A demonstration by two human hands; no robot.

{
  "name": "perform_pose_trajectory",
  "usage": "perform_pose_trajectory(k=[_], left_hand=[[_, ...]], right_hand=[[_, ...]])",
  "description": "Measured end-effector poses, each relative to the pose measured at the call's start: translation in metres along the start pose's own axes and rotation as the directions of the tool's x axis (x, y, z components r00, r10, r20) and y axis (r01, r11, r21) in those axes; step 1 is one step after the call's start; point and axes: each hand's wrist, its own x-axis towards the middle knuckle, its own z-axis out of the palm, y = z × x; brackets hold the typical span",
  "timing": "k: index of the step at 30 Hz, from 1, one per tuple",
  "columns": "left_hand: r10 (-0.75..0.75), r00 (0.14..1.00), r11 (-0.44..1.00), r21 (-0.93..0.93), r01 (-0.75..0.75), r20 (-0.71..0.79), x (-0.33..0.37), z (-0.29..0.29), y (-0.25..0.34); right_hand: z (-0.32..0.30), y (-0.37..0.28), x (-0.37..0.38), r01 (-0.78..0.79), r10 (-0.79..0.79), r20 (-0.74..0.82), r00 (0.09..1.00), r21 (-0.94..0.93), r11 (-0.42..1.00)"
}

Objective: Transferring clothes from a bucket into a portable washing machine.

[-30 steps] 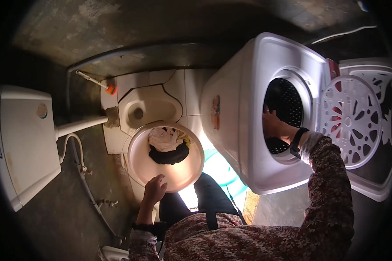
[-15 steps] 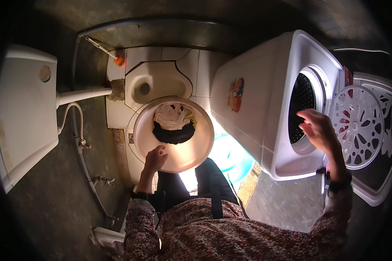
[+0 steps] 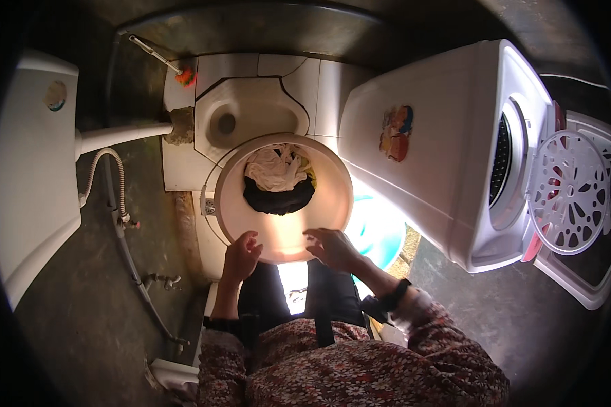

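Observation:
A wide cream bucket (image 3: pixel 299 234) with a thin wire handle stands in front of my legs. Bunched inside are a white cloth (image 3: pixel 273 169) and a black cloth (image 3: pixel 278 198), with a bit of yellow cloth at their right. At the bucket's near left rim is my left hand (image 3: pixel 242 258), its fingers loosely bent and nothing visible in them. My right hand (image 3: pixel 332 249) hovers over the near right rim, fingers apart and empty. Neither hand touches the cloths.
On the right, a white washing machine (image 3: pixel 441 149) has its round drum opening uncovered, beside a perforated disc (image 3: pixel 570 193). A bright blue tub (image 3: pixel 380 227) sits between machine and bucket. Beyond lies a squat toilet (image 3: pixel 251 112); a white cistern (image 3: pixel 41 176) hangs at left.
My right hand has moved left, from the machine's drum opening to the bucket's near rim, still empty. My left hand stays by the rim. The view has shifted slightly.

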Motion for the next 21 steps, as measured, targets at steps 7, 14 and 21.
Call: perform_pose_trajectory(k=[7, 14, 21], left_hand=[[-0.044, 0.997, 0.997, -0.057, 0.048, 0.069, -0.013, 0.027, -0.013], [-0.024, 0.993, 0.983, -0.177, 0.044, 0.112, -0.015, 0.045, -0.03], [-0.042, 0.988, 0.985, -0.162, 0.066, 0.148, -0.007, 0.046, -0.043]], right_hand=[[0.073, 0.104, 0.112, -0.371, 0.393, -0.269, 0.879, 0.133, 0.919], [0.087, 0.167, 0.16, -0.541, 0.529, -0.341, 0.778, 0.066, 0.838], [0.105, 0.123, 0.203, -0.361, 0.288, -0.262, 0.921, -0.295, 0.885]])
